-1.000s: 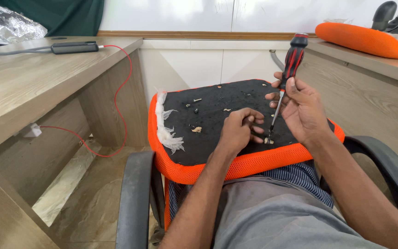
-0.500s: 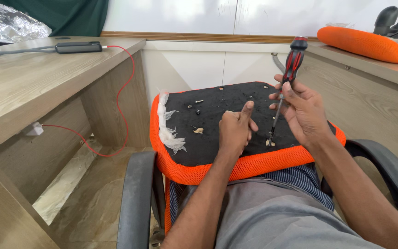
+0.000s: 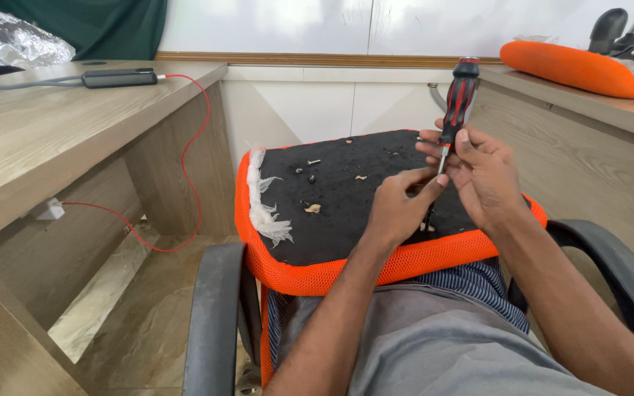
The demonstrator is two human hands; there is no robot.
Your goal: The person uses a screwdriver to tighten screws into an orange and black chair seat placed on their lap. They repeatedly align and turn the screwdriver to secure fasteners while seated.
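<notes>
Left hand (image 3: 398,209) pinches the screwdriver (image 3: 455,110) shaft low down; right hand (image 3: 482,176) grasps it just below the red-and-black handle, upright over the orange-rimmed seat cushion (image 3: 346,271) on the lap. Loose screws (image 3: 310,163) lie beyond; desk (image 3: 53,139) far left.

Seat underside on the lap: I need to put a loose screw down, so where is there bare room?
The black panel is barest at its near-left part, between the torn white padding and the left hand. Small screws and bits dot the far-left part. The right side is crowded: both hands meet there, the right hand holding the screwdriver upright.
</notes>
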